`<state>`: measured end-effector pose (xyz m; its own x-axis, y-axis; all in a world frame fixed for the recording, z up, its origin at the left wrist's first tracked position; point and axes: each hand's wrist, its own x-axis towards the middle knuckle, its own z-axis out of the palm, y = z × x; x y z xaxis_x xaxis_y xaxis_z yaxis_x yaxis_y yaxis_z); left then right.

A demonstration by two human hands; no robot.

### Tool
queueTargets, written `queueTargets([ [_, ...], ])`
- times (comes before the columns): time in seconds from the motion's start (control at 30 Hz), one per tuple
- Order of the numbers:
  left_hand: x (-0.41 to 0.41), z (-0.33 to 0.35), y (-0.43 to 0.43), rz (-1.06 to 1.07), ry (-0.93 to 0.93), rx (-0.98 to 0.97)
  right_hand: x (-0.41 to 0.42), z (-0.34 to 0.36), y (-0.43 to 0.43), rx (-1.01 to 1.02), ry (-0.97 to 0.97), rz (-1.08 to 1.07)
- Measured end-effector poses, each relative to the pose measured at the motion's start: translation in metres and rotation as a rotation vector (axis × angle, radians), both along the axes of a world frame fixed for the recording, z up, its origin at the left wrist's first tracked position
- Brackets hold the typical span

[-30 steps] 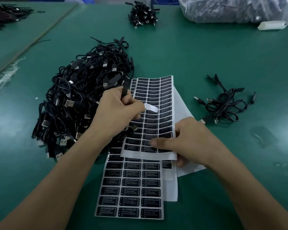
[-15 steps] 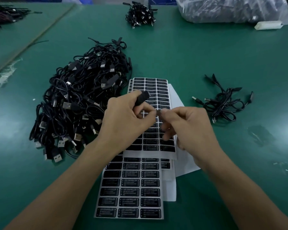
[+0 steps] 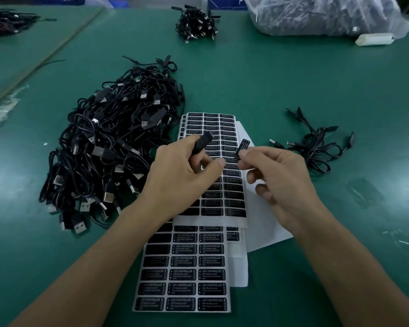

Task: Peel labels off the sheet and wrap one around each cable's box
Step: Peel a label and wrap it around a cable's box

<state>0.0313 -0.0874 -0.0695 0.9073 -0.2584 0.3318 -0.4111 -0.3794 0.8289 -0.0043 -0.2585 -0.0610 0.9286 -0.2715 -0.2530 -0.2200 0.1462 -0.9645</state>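
My left hand grips a small black cable box between thumb and fingers, held above the label sheets. My right hand pinches a peeled black label by its lower end, just right of the box and not touching it. Under both hands lies the upper label sheet with rows of black labels. A second sheet printed "LED CONTROLLER" lies nearer to me. The box's cable is hidden behind my left hand.
A big heap of black USB cables lies left of the sheets. A small bunch of cables lies to the right. Another bunch, a plastic bag and a white block sit at the far edge. White backing paper sticks out under the sheets.
My right hand left the sheet, took the peeled label from my left hand's fingers and pulled it to the right. My left hand turned the box upward.
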Motion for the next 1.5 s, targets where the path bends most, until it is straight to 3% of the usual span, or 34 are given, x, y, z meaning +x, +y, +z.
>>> queueTargets([
  [0.17,0.003,0.001,-0.001,-0.019,0.171,-0.098,0.0,-0.002,0.002,0.001,-0.048,0.062],
  [0.4,0.006,0.003,0.001,-0.082,0.211,-0.241,0.0,-0.007,0.007,0.007,-0.13,0.124],
  [0.57,0.006,0.004,0.002,-0.103,0.228,-0.244,-0.003,-0.009,0.01,-0.191,-0.276,0.14],
  [1.07,0.007,0.002,0.003,-0.134,0.254,-0.257,-0.001,-0.007,0.005,-0.122,-0.236,0.118],
  [1.5,0.01,0.0,0.0,-0.004,0.306,-0.208,-0.005,-0.005,0.013,-0.071,-0.166,0.163],
])
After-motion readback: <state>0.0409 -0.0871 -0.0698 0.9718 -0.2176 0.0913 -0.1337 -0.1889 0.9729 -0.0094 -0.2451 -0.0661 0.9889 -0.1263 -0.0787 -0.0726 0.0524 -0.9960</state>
